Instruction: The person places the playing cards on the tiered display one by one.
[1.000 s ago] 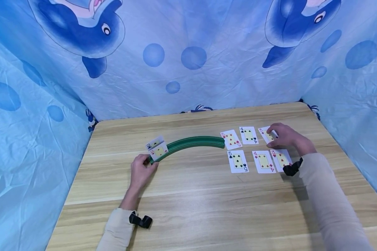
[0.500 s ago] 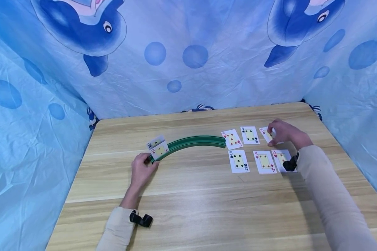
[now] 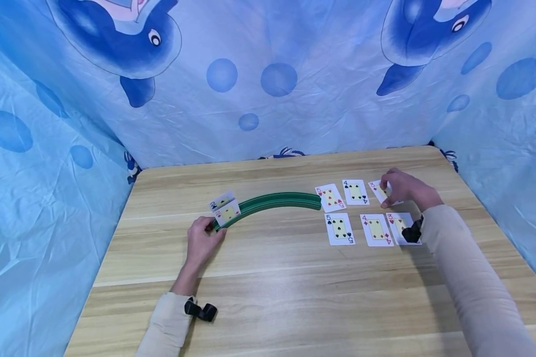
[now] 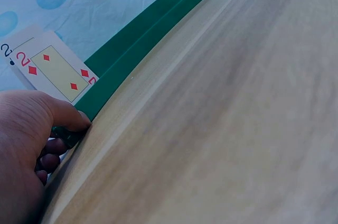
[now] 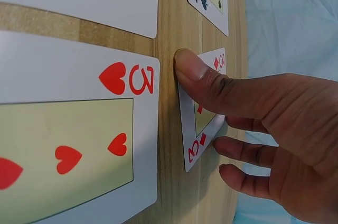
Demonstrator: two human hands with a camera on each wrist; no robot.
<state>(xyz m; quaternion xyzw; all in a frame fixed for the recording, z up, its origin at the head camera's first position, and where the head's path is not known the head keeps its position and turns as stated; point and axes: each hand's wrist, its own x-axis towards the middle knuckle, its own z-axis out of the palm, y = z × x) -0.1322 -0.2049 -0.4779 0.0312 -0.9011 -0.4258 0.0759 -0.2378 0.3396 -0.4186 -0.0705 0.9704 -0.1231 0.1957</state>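
My left hand pinches the left end of a curved green card holder, thumb on its near side in the left wrist view. Two cards stand in the holder just above that hand: a two of diamonds in front, and a black two mostly hidden behind it. Over at the right, my right hand holds a three of diamonds across its width, thumb at the near edge and fingers at the far edge. The hand covers part of that card's face.
Beside the right hand lie face-up cards: five of hearts touching or overlapping the holder's right end in view, four of spades, five of spades, four of diamonds and three of hearts. A blue curtain hangs behind the wooden table.
My right hand has shifted slightly on the three of diamonds, its wrist uncovering more of the three of hearts. The left hand and holder stay put; the head view has tilted a little.
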